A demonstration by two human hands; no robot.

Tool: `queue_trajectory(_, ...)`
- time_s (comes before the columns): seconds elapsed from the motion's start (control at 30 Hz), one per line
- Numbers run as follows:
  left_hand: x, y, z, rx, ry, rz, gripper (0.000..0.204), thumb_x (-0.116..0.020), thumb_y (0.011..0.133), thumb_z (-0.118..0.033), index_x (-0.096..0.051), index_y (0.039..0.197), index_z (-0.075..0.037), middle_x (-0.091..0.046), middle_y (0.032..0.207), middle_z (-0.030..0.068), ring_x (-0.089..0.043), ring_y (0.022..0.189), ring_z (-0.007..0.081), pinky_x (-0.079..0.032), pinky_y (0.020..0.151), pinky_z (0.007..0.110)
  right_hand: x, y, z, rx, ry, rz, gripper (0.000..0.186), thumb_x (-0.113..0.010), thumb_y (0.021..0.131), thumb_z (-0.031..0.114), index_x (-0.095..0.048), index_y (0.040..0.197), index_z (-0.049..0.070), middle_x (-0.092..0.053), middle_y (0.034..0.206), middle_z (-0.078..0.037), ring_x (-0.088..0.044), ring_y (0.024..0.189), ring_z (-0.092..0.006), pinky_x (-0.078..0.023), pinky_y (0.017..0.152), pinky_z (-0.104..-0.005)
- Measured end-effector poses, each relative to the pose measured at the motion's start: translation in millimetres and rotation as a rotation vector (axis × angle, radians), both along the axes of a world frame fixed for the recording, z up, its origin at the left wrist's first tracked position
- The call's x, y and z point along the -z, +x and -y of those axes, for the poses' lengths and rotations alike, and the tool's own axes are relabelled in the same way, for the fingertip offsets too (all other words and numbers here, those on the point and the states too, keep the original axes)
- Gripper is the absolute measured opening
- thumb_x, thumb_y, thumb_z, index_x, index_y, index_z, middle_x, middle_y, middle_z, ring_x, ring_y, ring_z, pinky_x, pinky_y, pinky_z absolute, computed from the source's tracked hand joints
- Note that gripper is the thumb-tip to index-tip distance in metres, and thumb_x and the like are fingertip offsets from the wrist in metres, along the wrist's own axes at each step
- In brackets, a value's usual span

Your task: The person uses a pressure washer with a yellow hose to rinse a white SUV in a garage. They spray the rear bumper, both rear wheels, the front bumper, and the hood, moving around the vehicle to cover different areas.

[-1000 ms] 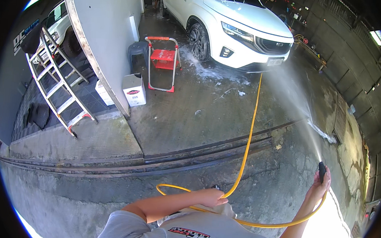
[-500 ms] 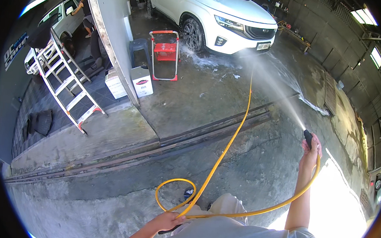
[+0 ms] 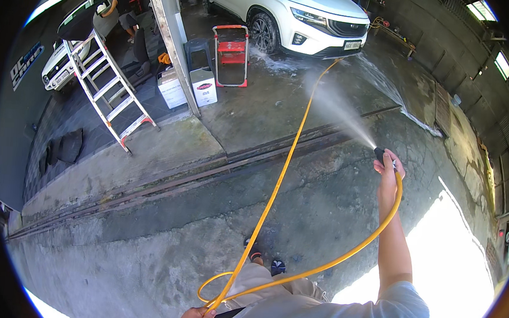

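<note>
My right hand (image 3: 389,164) is closed round a black hose nozzle (image 3: 378,152), held out ahead of me on the right. A white spray (image 3: 342,113) fans from its tip up and to the left, toward the white car (image 3: 310,16) with wet, foamy floor by its front wheel. From the nozzle a yellow hose (image 3: 341,259) loops down past my waist. My left hand (image 3: 196,317), low by my hip, is closed on the hose where it bunches into a small loop. The hose then runs forward across the floor to beneath the car's front bumper.
Left of the car stand a red step stool (image 3: 231,55), a blue plastic stool (image 3: 198,53) and white boxes (image 3: 204,89) beside a partition post (image 3: 171,37). A ladder (image 3: 110,92) leans farther left, near another white vehicle (image 3: 62,65) and a person (image 3: 120,14). Rail grooves (image 3: 230,168) cross the floor.
My right hand and the nozzle have moved left and up, and the spray now falls short of the car. My left hand has dropped lower, drawing the hose loop smaller.
</note>
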State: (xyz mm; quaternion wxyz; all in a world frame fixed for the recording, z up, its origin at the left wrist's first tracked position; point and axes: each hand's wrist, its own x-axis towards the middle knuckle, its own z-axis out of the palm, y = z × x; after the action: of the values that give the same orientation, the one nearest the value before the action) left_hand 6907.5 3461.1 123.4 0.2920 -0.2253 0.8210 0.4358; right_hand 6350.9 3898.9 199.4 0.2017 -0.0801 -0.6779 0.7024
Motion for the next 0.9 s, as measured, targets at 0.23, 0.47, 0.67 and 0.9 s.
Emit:
queue_trajectory(0.23,5,209,108,-0.296,-0.201,0.052,0.048,-0.064,0.106,-0.049,-0.074,0.106,-0.002,-0.063,0.074,0.0142,-0.059,0.071,0.0243,-0.049,0.069,0.048,-8,90,72,-0.057,0.030,-0.042,0.038,-0.070,0.102,0.022,-0.070,0.129,-0.004,-0.075,0.110,-0.015,-0.074,0.078,-0.0163,-0.060,0.074,-0.0269)
queue_trajectory(0.47,27,311,244,-0.422,-0.427,-0.083,0.056,-0.060,0.105,-0.055,-0.073,0.106,-0.002,-0.069,0.081,0.0224,-0.061,0.072,0.0338,-0.049,0.072,0.054,-5,183,145,0.007,-0.135,0.043,0.033,-0.071,0.102,0.020,-0.071,0.127,-0.002,-0.076,0.107,-0.013,-0.075,0.077,-0.0167,-0.062,0.071,-0.0286)
queue_trajectory(0.67,35,286,396,-0.864,-0.391,-0.120,0.042,-0.072,0.103,-0.039,-0.068,0.088,0.000,-0.064,0.067,0.0125,-0.070,0.071,0.0312,-0.056,0.068,0.045,-43,231,137,0.077,-0.058,-0.018,0.031,-0.071,0.102,0.019,-0.072,0.125,-0.001,-0.076,0.106,-0.012,-0.074,0.075,-0.0155,-0.061,0.069,-0.0274)
queue_trajectory(0.9,61,71,352,0.042,-0.699,0.058,0.097,-0.078,0.092,-0.053,-0.035,0.165,-0.005,-0.039,0.168,0.0216,-0.031,0.160,0.0347,-0.035,0.123,0.060,-54,234,123,0.098,-0.146,-0.080,0.031,-0.072,0.102,0.019,-0.072,0.125,-0.003,-0.077,0.103,-0.013,-0.075,0.074,-0.0157,-0.062,0.069,-0.0261)
